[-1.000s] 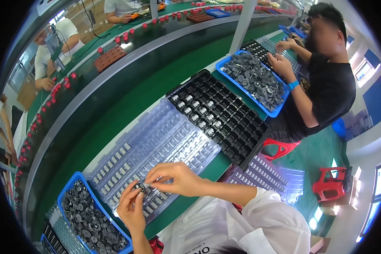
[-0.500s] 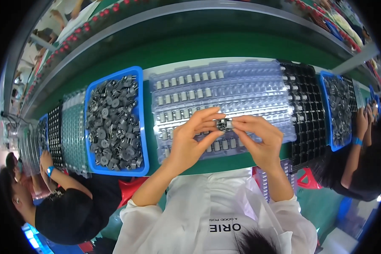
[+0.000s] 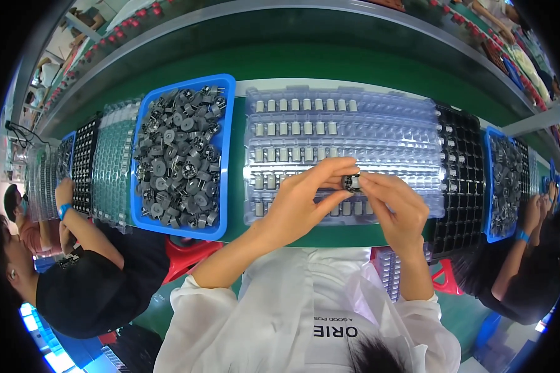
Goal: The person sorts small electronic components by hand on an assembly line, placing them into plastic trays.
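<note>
Between my two hands, above the clear plastic tray (image 3: pixel 404 127), is a small black and silver component (image 3: pixel 351 182). My left hand (image 3: pixel 305 199) pinches it from the left, with thumb and fingertips closed around it. From the right, the thumb and forefinger of my right hand (image 3: pixel 397 208) grip the same part. Rows of small silver cylinders (image 3: pixel 295 129) lie in the left part of the tray, and more show below my hands. My fingers cover some of the component, so its exact kind cannot be made out.
Left of the tray, a blue bin (image 3: pixel 224 186) holds many grey round parts with metal prongs (image 3: pixel 171 155). A black compartment tray (image 3: pixel 463 186) adjoins on the right, with another blue bin (image 3: pixel 490 186) beyond. People work on both sides. A metal rail (image 3: pixel 330 9) spans the far side.
The trays, bins and my hands all appear farther right in the picture, as the view has shifted. Both hands still hold the small component over the tray.
</note>
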Motion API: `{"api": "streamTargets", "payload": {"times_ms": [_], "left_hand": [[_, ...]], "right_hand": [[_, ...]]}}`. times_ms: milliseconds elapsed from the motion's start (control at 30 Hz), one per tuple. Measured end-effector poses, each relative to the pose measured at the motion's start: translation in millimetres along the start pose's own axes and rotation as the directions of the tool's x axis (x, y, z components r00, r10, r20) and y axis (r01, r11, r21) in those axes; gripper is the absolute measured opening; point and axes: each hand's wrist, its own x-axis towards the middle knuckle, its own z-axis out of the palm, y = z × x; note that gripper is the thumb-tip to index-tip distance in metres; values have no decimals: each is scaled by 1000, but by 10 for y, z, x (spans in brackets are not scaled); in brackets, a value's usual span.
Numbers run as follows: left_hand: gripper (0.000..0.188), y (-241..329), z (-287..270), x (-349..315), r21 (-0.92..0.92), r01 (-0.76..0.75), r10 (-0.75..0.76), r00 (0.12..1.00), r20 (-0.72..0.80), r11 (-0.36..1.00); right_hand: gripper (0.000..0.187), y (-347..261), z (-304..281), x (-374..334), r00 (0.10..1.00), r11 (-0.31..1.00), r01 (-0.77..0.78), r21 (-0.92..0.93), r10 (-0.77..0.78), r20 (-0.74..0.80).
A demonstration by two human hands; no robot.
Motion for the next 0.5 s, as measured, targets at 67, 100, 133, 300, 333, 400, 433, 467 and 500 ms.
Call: {"api": "streamTargets", "payload": {"times_ms": [67,100,133,300,333,400,433,467,500], "left_hand": [[47,-1,-16,-24,-9,14,-14,1000,-7,1000],[46,-3,-28,-42,-21,24,-25,1000,-6,999],[46,-8,-40,-59,-13,30,-30,999,-20,999],[45,-38,-85,-121,-328,218,-217,975,41,919],[42,-37,-70,-122,-377,217,-211,976,58,901],[38,3,-292,-113,-170,257,-254,966,43,951],[34,23,-439,-64,37,286,-288,957,46,957],[28,-171,-655,8,363,95,-33,985,-172,927],[27,-244,-883,149,545,126,59,949,-310,829]], "right_hand": [[18,-1,1,11,999,1000,-10,-11,10,37],[18,1,1,20,999,1000,-4,0,4,46],[20,-4,3,40,995,1000,22,-11,-21,96],[27,-92,109,16,988,1000,-8,-23,11,154],[28,-80,116,-24,990,1000,-25,-5,25,141],[29,-61,117,-35,988,996,-76,45,70,136],[29,-39,67,-60,990,996,-80,38,75,121],[28,-23,12,-86,988,990,-133,57,127,92],[27,-2,-55,-132,980,979,-194,64,191,53]]}}
